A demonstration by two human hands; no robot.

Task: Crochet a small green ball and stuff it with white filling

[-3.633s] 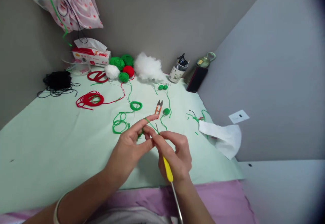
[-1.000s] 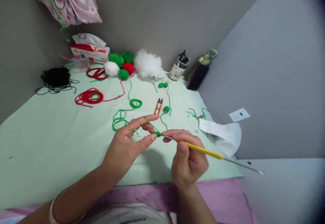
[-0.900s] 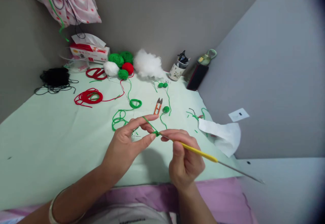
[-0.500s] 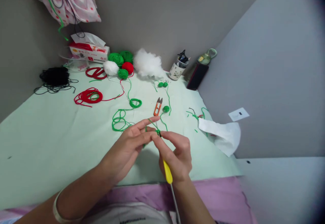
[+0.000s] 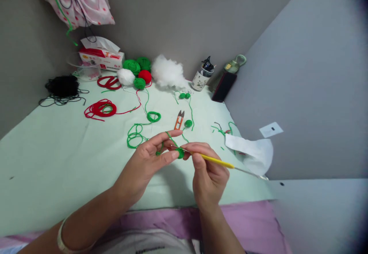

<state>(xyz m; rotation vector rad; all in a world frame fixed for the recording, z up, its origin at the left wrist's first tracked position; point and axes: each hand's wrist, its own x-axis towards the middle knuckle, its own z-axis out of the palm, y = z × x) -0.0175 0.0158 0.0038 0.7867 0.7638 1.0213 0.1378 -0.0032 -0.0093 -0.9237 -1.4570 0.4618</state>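
My left hand (image 5: 149,158) pinches a small green crochet piece (image 5: 179,153) between thumb and fingers, with green yarn (image 5: 170,136) looped over its raised index finger. In my right hand (image 5: 211,173) is a crochet hook (image 5: 217,160) with a yellow grip, held like a pen. Its metal tip lies at the top of the green piece, pointing left. Just beyond my fingers lie orange thread snips (image 5: 178,120) and a small green crocheted ball (image 5: 188,124). Coils of green yarn (image 5: 135,137) rest left of them.
Yarn balls (image 5: 132,67), white stuffing (image 5: 167,71), a tissue box (image 5: 103,59) and red scissors (image 5: 109,82) stand along the back. Red yarn (image 5: 105,108) and black yarn (image 5: 61,87) lie left. At right are a pen cup (image 5: 200,79), a phone (image 5: 224,87) and white paper (image 5: 254,152).
My right hand has turned the hook from pointing steeply away to lying nearly sideways, its handle end swinging right. The green piece now shows more clearly between my fingers.
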